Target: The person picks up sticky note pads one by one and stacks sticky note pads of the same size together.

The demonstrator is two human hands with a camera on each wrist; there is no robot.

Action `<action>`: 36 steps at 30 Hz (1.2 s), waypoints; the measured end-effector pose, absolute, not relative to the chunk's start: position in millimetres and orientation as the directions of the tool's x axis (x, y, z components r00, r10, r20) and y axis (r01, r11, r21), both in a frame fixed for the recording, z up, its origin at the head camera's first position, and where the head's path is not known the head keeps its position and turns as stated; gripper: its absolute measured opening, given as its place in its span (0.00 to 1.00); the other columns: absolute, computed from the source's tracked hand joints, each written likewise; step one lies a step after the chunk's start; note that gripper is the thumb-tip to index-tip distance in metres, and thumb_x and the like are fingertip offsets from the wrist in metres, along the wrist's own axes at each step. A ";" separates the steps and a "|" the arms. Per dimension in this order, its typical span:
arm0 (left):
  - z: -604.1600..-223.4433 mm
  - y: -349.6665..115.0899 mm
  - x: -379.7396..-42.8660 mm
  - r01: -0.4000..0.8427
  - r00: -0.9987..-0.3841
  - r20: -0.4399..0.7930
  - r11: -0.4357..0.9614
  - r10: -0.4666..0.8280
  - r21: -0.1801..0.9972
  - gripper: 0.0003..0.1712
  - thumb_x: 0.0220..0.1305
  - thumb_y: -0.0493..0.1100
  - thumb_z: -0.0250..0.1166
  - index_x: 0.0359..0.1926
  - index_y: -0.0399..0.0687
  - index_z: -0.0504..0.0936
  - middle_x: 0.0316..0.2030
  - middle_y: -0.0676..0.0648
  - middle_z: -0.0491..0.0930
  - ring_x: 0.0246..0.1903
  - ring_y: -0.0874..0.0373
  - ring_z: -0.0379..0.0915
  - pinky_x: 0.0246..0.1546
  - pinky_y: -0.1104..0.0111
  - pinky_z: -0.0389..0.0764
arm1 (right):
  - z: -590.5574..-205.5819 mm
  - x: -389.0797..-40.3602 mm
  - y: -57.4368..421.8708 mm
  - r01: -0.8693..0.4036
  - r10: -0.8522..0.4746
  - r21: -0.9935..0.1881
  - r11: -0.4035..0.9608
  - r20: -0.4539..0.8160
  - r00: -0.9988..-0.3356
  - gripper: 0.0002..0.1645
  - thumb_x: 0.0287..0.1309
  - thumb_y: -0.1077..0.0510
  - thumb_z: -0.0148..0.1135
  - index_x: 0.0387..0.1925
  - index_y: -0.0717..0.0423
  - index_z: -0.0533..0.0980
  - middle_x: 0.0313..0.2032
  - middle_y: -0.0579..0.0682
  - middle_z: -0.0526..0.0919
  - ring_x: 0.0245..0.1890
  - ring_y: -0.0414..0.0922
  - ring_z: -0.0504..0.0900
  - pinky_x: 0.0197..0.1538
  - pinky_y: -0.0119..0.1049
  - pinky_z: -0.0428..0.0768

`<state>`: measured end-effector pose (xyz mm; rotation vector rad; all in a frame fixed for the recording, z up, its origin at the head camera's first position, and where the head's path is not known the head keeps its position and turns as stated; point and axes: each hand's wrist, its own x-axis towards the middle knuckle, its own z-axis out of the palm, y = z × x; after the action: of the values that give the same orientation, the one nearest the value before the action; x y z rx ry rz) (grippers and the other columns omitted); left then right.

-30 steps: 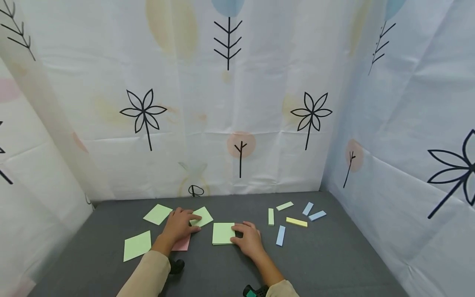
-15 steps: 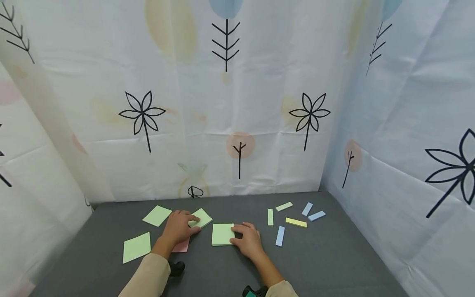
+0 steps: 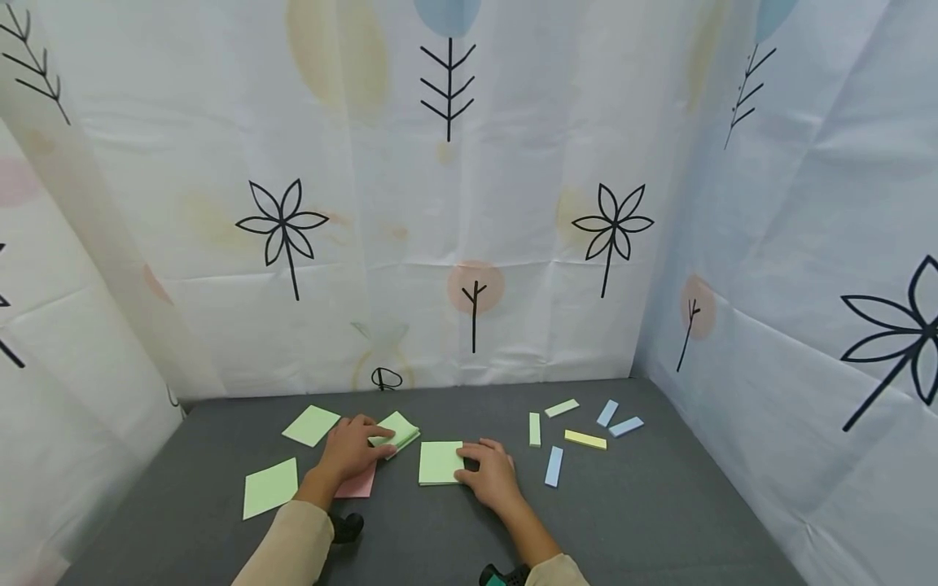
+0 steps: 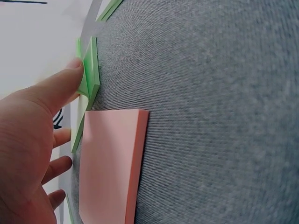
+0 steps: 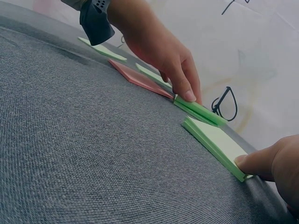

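Note:
My left hand (image 3: 350, 449) pinches the upper sheets of a green sticky note pad (image 3: 401, 424) between thumb and fingers. In the left wrist view those sheets are lifted off the lower part of the pad (image 4: 95, 70), leaving a gap at the near side. A pink sticky note pad (image 4: 112, 163) lies beside it, partly under the left hand in the head view. My right hand (image 3: 489, 472) holds another green sticky note pad (image 3: 440, 462) by its right edge; the thumb presses on its edge in the right wrist view. This pad rests flat on the table.
Two more green sticky notes lie at left, one at the back (image 3: 311, 426) and one nearer (image 3: 270, 488). At right are several narrow strips: green (image 3: 534, 429), yellow (image 3: 585, 439) and blue (image 3: 554, 466). Patterned cloth walls (image 3: 366, 309) enclose the grey table (image 3: 630, 521).
The left fingers have lifted the upper part of the green sticky note pad, so a gap now shows in it. The right hand and its pad have stayed in place.

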<state>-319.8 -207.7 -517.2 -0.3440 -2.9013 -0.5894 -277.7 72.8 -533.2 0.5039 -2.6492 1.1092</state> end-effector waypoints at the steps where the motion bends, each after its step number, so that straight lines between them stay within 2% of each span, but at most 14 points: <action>1: -516.8 -207.7 -319.4 0.253 -0.961 0.198 0.896 0.191 0.364 0.17 0.56 0.57 0.70 0.46 0.63 0.88 0.50 0.45 0.76 0.50 0.44 0.67 0.53 0.43 0.65 | -533.3 -277.7 72.8 -0.397 -0.225 -0.643 0.654 0.335 -0.915 0.21 0.50 0.58 0.73 0.49 0.57 0.83 0.52 0.53 0.82 0.60 0.58 0.70 0.55 0.62 0.63; 10: -515.6 -207.8 -318.1 0.246 -0.965 0.184 0.887 0.186 0.391 0.24 0.57 0.63 0.67 0.51 0.60 0.86 0.53 0.44 0.75 0.54 0.41 0.65 0.55 0.40 0.62 | -532.3 -277.3 73.8 -0.402 -0.228 -0.649 0.646 0.338 -0.913 0.21 0.50 0.58 0.73 0.49 0.57 0.83 0.52 0.53 0.82 0.61 0.59 0.69 0.55 0.63 0.63; 16: -519.8 -211.8 -319.8 0.204 -0.968 0.213 0.916 0.135 0.347 0.30 0.55 0.60 0.70 0.55 0.50 0.82 0.54 0.40 0.76 0.56 0.37 0.66 0.55 0.39 0.63 | -533.7 -279.7 73.6 -0.400 -0.227 -0.638 0.658 0.339 -0.913 0.21 0.49 0.57 0.73 0.48 0.56 0.84 0.52 0.52 0.83 0.60 0.58 0.70 0.54 0.61 0.64; 21: -521.5 -212.3 -318.5 0.103 -0.982 0.183 0.940 0.045 0.325 0.39 0.52 0.63 0.70 0.58 0.41 0.79 0.58 0.36 0.73 0.59 0.33 0.61 0.55 0.36 0.59 | -533.7 -278.6 73.1 -0.394 -0.224 -0.649 0.651 0.332 -0.916 0.21 0.50 0.57 0.73 0.48 0.56 0.83 0.52 0.52 0.83 0.60 0.58 0.70 0.55 0.62 0.63; 30: -516.6 -206.5 -316.3 0.051 -0.975 0.218 0.918 -0.039 0.393 0.40 0.47 0.60 0.75 0.55 0.37 0.77 0.54 0.34 0.73 0.58 0.32 0.61 0.55 0.38 0.60 | -532.3 -279.3 73.0 -0.399 -0.224 -0.645 0.652 0.339 -0.914 0.22 0.50 0.57 0.73 0.49 0.56 0.83 0.52 0.52 0.82 0.60 0.58 0.69 0.54 0.62 0.64; 36: -518.7 -201.2 -316.1 0.057 -0.963 0.262 0.907 -0.060 0.418 0.39 0.45 0.55 0.78 0.54 0.39 0.74 0.52 0.35 0.74 0.56 0.34 0.64 0.54 0.39 0.62 | -533.3 -278.3 73.1 -0.397 -0.225 -0.643 0.655 0.336 -0.915 0.21 0.49 0.58 0.74 0.48 0.56 0.84 0.52 0.52 0.83 0.60 0.58 0.70 0.55 0.62 0.64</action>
<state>-316.1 -201.2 -518.7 0.0023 -2.8000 -0.6259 -278.3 73.1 -533.3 0.5050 -2.6463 1.1090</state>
